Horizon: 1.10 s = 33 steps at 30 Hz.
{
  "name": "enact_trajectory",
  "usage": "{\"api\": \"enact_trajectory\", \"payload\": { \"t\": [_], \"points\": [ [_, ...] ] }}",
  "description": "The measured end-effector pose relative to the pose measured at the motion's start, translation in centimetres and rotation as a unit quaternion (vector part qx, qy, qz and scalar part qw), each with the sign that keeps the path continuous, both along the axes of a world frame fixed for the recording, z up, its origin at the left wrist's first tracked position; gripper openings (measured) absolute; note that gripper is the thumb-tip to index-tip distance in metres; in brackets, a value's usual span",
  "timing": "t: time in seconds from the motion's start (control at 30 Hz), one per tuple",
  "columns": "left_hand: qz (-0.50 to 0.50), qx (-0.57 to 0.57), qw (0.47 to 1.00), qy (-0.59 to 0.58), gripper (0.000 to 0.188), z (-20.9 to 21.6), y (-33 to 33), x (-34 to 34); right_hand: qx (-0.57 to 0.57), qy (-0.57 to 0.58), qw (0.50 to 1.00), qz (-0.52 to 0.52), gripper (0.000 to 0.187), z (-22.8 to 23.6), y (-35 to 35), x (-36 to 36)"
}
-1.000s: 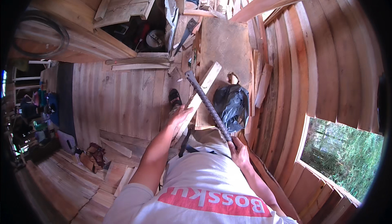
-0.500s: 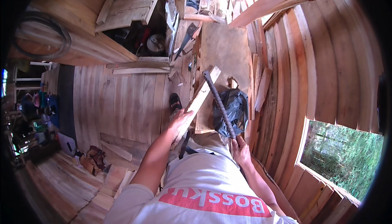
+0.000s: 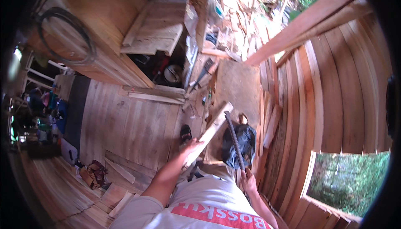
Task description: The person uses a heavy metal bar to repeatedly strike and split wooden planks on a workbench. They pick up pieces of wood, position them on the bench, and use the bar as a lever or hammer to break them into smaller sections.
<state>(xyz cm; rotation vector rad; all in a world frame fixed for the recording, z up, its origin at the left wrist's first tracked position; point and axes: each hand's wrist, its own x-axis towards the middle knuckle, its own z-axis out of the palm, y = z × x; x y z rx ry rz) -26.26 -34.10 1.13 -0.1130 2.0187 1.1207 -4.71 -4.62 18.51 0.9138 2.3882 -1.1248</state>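
My left hand (image 3: 193, 145) is closed on a pale wooden board (image 3: 214, 128), which slants away from me with its far end over the wooden bench (image 3: 236, 82). In my right hand (image 3: 248, 179) I grip a dark ribbed steel bar (image 3: 235, 141) by its near end. Its slightly wider far end comes close to the board's far end; whether they touch I cannot tell. Below the bar, a crumpled black plastic bag (image 3: 247, 143) lies on the near part of the bench.
A handsaw (image 3: 203, 75) lies beyond the bench's left side, near a wooden cabinet (image 3: 158, 32). Plank walls (image 3: 305, 99) with a window opening (image 3: 351, 181) rise on the right. A coiled black cable (image 3: 67, 36) hangs at the upper left. Wood scraps (image 3: 119, 199) lie lower left.
The view has tilted up, so the bench, board and bar sit lower and slightly right in the picture. Both hands keep their grips on the board and the bar.
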Motion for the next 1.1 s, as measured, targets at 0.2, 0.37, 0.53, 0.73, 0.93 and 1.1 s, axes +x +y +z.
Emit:
{"api": "enact_trajectory", "payload": {
  "t": [0.2,0.37,0.53,0.73,0.93,1.1],
  "points": [
    [0.052,-0.038,0.994,0.088,0.077,5.9,0.0,0.2,-0.036,0.022,0.999,0.034,0.055,2.1,0.7,-3.4],
    [0.134,-0.056,0.978,0.150,0.068,9.2,-4.8,0.3,-0.018,0.101,0.990,0.095,0.053,1.5,1.4,-6.0],
    [0.169,-0.090,0.977,0.091,0.073,9.6,-9.0,1.5,0.030,0.202,0.962,0.180,0.032,-3.2,4.9,-7.8],
    [0.168,-0.254,0.952,0.029,0.085,0.7,-21.1,11.0,-0.010,0.245,0.936,0.254,0.027,-1.4,4.3,-12.9],
    [0.228,-0.271,0.935,-0.033,0.065,4.7,-21.3,19.3,-0.015,0.292,0.915,0.277,0.022,-3.5,6.3,-20.1],
    [0.077,-0.116,0.956,0.259,0.069,4.9,-23.9,27.5,-0.065,0.320,0.895,0.304,0.021,-5.7,5.9,-27.7]
  ]
}}
